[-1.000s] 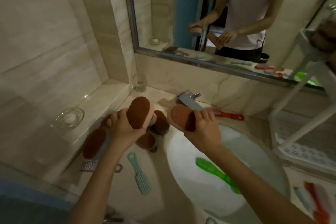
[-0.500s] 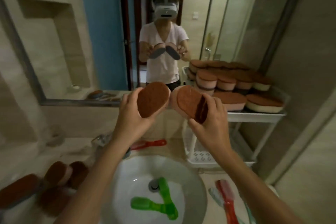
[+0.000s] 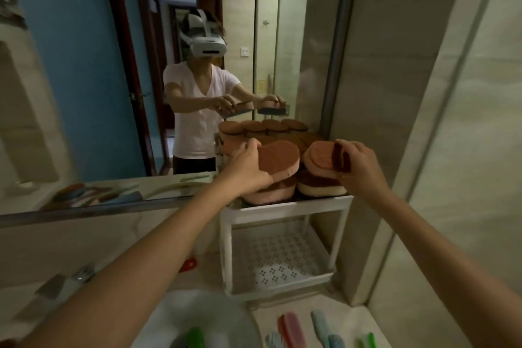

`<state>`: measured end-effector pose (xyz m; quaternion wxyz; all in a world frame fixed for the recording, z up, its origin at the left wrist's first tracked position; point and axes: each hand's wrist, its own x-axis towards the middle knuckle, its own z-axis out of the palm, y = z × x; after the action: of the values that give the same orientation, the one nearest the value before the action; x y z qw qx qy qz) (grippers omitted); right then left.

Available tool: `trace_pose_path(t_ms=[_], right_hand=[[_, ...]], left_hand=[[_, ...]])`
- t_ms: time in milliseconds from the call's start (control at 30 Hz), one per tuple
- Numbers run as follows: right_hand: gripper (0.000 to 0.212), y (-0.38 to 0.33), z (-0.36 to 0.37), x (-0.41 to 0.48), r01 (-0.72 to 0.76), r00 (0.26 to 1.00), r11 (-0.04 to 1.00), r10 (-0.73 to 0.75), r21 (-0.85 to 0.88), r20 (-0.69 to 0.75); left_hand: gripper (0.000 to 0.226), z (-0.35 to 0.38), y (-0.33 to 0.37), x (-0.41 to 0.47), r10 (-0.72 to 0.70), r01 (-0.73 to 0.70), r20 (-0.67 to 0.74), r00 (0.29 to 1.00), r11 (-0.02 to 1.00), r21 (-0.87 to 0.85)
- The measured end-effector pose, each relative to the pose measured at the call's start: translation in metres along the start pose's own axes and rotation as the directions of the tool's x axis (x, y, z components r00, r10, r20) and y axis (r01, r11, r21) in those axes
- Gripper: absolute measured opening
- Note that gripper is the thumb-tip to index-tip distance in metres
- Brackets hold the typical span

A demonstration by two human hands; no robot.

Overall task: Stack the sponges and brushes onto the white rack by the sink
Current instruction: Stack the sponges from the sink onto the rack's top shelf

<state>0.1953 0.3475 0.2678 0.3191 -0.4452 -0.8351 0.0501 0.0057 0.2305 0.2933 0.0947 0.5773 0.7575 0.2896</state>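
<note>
Change: half a second back both hands held their sponges over the sink, and now both are at the top shelf of the white rack (image 3: 285, 210). Left hand (image 3: 248, 168) grips a brown-faced sponge (image 3: 278, 159), fingers curled round its 9 o'clock edge. It sits near flat over the left stack of sponges (image 3: 268, 195). Right hand (image 3: 358, 167) pinches a pink-faced sponge (image 3: 319, 159) by its dark 3 o'clock edge. That one is tilted at the right stack (image 3: 319, 189); can't tell if it's touching or just clear. Neither is let go yet.

Read: two more sponges nearly placed, as a second layer. Watch for the tilted one sliding off. Brushes are not racked yet, so there's plenty of task left. The perforated lower shelf (image 3: 282, 260) looks like the spot for them.

Surface and room:
- Mirror (image 3: 84, 79) spans 9 to 12 o'clock and reflects the person in a headset, a blue wall and a doorway.
- Faucet (image 3: 65, 282) is at 8 o'clock.
- Red brush (image 3: 190, 265) is part hidden by the left forearm.
- White sink (image 3: 226, 316) is at 6 o'clock, with a blurred green brush (image 3: 195, 336) in it.
- Rack stands on the table (image 3: 347, 319) at the sink's 1 o'clock, hard against the mirror.
- Pink-red brush (image 3: 293, 330), blue brush (image 3: 322, 325) and another green brush (image 3: 370, 339) lie on the table at 5 o'clock.
- Beige tiled wall (image 3: 452, 121) fills 3 o'clock.
- Light is dim.
</note>
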Motion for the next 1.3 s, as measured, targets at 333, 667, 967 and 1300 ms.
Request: trace_pose_path(t_ms=[333, 667, 967, 1300], right_hand=[[0.066, 0.015, 0.016, 0.017, 0.06, 0.986, 0.998, -0.062, 0.023, 0.152], [0.059, 0.015, 0.02, 0.027, 0.079, 0.947, 0.994, -0.053, -0.069, 0.318], [0.072, 0.013, 0.023, 0.022, 0.072, 0.927, 0.984, -0.005, -0.164, 0.376], [0.074, 0.012, 0.023, 0.018, 0.01, 0.937, 0.999, 0.002, -0.034, 0.349]], left_hand=[[0.067, 0.017, -0.004, 0.021, -0.054, 0.054, -0.007, 0.999, 0.998, 0.042], [0.067, 0.015, -0.004, 0.028, -0.051, 0.052, -0.03, 0.998, 0.998, 0.031], [0.074, 0.024, -0.012, 0.031, -0.069, 0.057, 0.108, 0.992, 0.992, 0.112], [0.083, 0.027, -0.015, 0.025, -0.029, 0.025, 0.037, 0.999, 0.995, 0.098]])
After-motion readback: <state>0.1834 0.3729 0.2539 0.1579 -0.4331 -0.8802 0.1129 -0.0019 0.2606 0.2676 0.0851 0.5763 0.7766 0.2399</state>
